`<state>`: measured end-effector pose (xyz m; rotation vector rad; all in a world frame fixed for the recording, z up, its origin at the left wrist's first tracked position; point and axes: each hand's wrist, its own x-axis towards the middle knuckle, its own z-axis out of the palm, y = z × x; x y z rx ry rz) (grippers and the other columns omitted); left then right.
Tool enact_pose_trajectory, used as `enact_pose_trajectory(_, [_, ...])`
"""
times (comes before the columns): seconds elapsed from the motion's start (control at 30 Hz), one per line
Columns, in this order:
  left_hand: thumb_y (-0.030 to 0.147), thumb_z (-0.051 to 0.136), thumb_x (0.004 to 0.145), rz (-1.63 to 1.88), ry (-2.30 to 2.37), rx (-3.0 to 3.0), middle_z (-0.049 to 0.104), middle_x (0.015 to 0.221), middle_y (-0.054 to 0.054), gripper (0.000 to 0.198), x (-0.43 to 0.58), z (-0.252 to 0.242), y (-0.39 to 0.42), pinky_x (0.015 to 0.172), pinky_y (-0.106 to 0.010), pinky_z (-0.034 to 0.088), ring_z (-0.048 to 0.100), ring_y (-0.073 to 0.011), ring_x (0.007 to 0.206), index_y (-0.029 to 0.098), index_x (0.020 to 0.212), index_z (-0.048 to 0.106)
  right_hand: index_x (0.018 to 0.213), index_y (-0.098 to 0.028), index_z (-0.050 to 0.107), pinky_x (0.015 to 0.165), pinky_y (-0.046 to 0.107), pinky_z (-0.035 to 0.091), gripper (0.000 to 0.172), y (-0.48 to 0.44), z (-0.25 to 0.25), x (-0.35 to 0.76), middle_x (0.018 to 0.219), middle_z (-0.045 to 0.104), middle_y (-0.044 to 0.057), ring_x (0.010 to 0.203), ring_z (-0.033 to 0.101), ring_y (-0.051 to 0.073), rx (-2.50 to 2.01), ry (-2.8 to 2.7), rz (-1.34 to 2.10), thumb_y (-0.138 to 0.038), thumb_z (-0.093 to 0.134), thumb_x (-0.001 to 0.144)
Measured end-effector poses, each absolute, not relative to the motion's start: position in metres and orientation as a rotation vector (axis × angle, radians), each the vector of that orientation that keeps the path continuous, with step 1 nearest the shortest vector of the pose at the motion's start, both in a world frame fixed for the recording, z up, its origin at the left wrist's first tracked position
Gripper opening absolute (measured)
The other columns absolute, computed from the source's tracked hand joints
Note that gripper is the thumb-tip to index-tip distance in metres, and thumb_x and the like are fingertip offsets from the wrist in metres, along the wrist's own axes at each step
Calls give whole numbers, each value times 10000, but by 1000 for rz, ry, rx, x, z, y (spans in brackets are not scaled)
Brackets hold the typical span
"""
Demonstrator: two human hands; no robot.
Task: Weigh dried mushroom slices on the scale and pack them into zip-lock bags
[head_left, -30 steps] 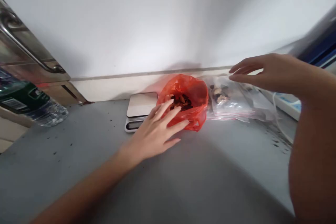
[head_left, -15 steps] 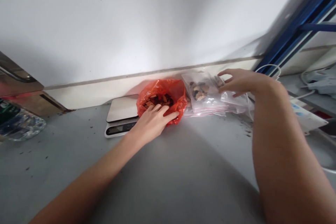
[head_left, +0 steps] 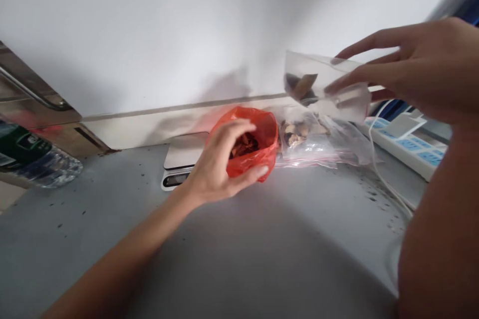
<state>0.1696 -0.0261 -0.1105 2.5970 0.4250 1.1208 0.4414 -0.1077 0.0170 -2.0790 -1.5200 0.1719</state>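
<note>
My left hand (head_left: 220,164) curls round the near rim of an open red plastic bag (head_left: 258,147) of brown dried pieces that stands on the grey table (head_left: 262,249). Thumb below, fingers over the rim. My right hand (head_left: 407,67) is raised at the upper right and pinches a small clear zip bag (head_left: 318,84) with a few dark pieces inside, held in the air. Under it, more clear zip bags (head_left: 318,137) of dried pieces lie against the wall.
A small digital scale (head_left: 179,159) sits just left of the red bag. A water bottle (head_left: 33,159) lies at the far left below a metal handle. A white power strip (head_left: 407,147) and cable run along the right. Dark crumbs dot the table.
My right hand picked one clear zip bag off the pile and lifted it. My left hand went from lying flat against the red bag to gripping its rim.
</note>
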Motion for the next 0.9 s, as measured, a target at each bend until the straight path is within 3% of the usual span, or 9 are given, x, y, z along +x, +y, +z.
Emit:
enact_pose_trajectory(0.13, [480, 712, 980, 1265, 538, 2225, 616, 1507, -150, 599, 158, -88, -21, 1131, -488, 527, 602, -334, 1382, 243, 1491, 509, 1175, -238, 724, 609, 374, 460, 409, -96, 15, 412, 765, 735, 39, 693, 670, 212, -1874, -1572, 543, -359, 740, 785])
enact_pose_trajectory(0.27, [442, 732, 951, 1031, 585, 2110, 764, 1188, -113, 355, 140, -75, -16, 889, -370, 612, 735, -276, 1073, 191, 1200, 700, 1080, -231, 686, 530, 326, 399, 359, -83, 4, 379, 726, 701, 17, 580, 569, 167, -1587, -1806, 894, -434, 737, 788])
enact_pose_trajectory(0.37, [452, 773, 902, 960, 700, 2059, 770, 971, -78, 304, 124, -70, -12, 717, -322, 597, 731, -225, 851, 187, 1033, 705, 1050, -252, 706, 614, 344, 506, 305, -73, -9, 366, 939, 765, 59, 750, 682, 230, -1430, -1655, 1136, -437, 760, 814])
enact_pose_trajectory(0.43, [445, 778, 888, 929, 750, 2001, 754, 903, -53, 285, 114, -66, -7, 651, -304, 582, 714, -198, 769, 197, 994, 686, 1076, -265, 733, 707, 386, 572, 345, -67, -18, 363, 1092, 784, 87, 880, 726, 278, -1369, -1539, 1247, -546, 720, 875])
enact_pose_trajectory(0.53, [419, 783, 870, 925, 789, 1928, 727, 835, -23, 262, 99, -60, 2, 634, -301, 590, 709, -182, 714, 210, 928, 635, 986, -248, 768, 751, 410, 604, 494, -60, -26, 364, 992, 795, 107, 887, 741, 296, -1355, -1489, 1366, -719, 712, 847])
enact_pose_trajectory(0.6, [417, 787, 860, 922, 830, 1922, 722, 830, -18, 272, 90, -57, 9, 648, -308, 600, 718, -187, 724, 217, 910, 609, 840, -226, 765, 705, 369, 588, 489, -56, -28, 365, 834, 763, 87, 782, 716, 251, -1381, -1566, 1365, -703, 827, 753])
enact_pose_trajectory(0.73, [429, 767, 872, 906, 984, 1959, 749, 1071, -71, 292, 77, -59, 16, 740, -323, 604, 743, -245, 968, 235, 1044, 633, 686, -201, 725, 567, 305, 471, 456, -53, -29, 359, 650, 634, 10, 575, 546, 134, -1419, -1730, 1279, -614, 920, 673])
enact_pose_trajectory(0.9, [333, 735, 902, 777, 1344, 2023, 740, 1119, -102, 568, 72, -63, 16, 839, -387, 579, 722, -283, 1064, 239, 1419, 519, 675, -192, 694, 631, 313, 478, 465, -46, -40, 339, 712, 655, 27, 674, 603, 156, -1449, -1748, 1300, -607, 903, 655])
